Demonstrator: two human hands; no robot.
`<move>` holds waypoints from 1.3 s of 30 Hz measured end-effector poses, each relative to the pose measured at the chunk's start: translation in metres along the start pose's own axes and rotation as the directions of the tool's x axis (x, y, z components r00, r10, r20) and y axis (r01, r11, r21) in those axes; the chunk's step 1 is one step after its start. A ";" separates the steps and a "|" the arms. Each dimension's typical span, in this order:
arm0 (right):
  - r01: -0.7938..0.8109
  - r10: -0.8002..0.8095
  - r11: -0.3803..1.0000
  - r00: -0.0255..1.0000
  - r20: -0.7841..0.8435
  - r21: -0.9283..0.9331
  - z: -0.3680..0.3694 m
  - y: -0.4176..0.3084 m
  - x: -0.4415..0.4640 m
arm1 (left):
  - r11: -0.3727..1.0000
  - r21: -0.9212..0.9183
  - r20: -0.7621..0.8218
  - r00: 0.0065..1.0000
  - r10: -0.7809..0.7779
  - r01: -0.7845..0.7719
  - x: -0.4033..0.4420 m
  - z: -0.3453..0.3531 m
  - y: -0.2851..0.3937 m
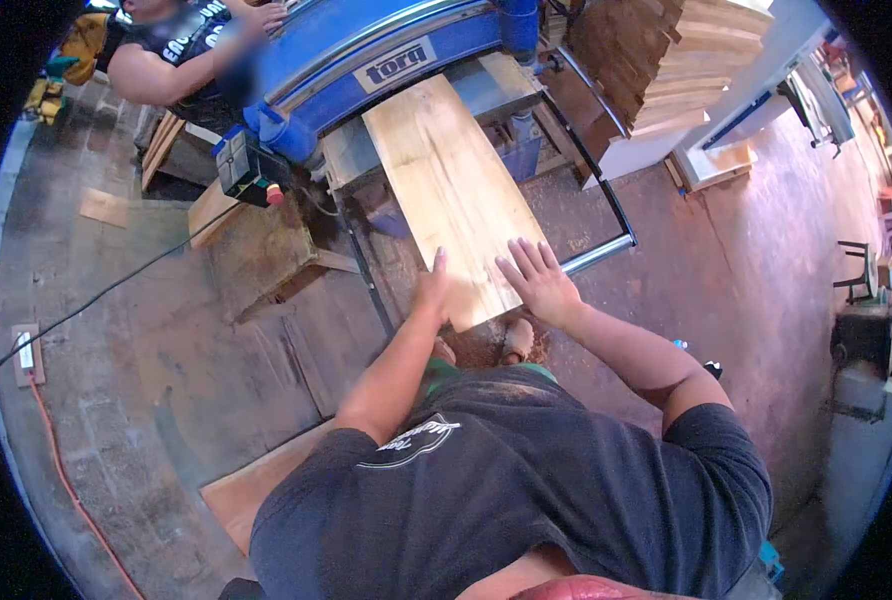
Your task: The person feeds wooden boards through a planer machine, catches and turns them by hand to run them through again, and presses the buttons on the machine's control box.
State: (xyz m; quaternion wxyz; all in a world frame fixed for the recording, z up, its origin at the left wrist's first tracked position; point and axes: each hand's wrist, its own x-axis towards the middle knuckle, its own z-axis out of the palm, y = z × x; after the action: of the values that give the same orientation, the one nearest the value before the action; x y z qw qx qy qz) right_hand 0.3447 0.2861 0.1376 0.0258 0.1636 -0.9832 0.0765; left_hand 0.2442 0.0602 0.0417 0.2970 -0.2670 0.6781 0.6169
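A long, pale wooden board [455,180] runs from the blue machine down toward my body, its far end at the machine's opening. My left hand [433,290] holds the near left edge, thumb along the top face and the other fingers hidden at the side or below. On the near right part of the board, my right hand [544,282] rests with its fingers stretched out and slightly spread. The blue machine [331,75] carries a "torq" label and stands directly in front of me.
A co-worker [176,55] stands beyond the machine at the left. A control box [253,165] with a red button hangs nearby. Metal roller bars [601,252] extend at the right. Stacked boards [701,60] stand behind them. A black cable [116,283] crosses the left floor.
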 end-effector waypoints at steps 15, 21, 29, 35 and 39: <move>-0.345 0.398 -0.094 0.847 0.353 0.934 0.026 -0.017 -0.115 | 0.006 0.302 0.702 0.226 0.675 -0.953 -0.151 0.061 0.102; 0.071 0.349 -0.839 0.831 0.433 0.539 0.077 -0.058 -0.073 | -0.361 0.555 0.777 0.312 0.548 -0.750 -0.072 0.069 0.065; 0.041 0.299 -0.920 0.716 0.631 0.389 0.081 -0.073 0.045 | -0.301 0.709 0.665 0.462 0.587 -0.638 -0.001 0.037 0.104; 0.075 0.375 -0.890 0.683 0.627 0.450 0.116 -0.063 0.107 | -0.242 0.755 0.614 0.526 0.589 -0.609 0.029 0.037 0.120; 0.031 0.389 -0.860 0.686 0.615 0.510 0.101 -0.045 0.130 | -0.233 0.730 0.612 0.464 0.640 -0.642 0.060 0.040 0.136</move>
State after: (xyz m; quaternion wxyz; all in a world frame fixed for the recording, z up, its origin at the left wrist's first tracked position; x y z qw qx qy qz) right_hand 0.2335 0.1868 0.0544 -0.0516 -0.3192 -0.2241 0.9194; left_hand 0.1071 0.1132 0.0876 0.0225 0.3617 0.9221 0.1358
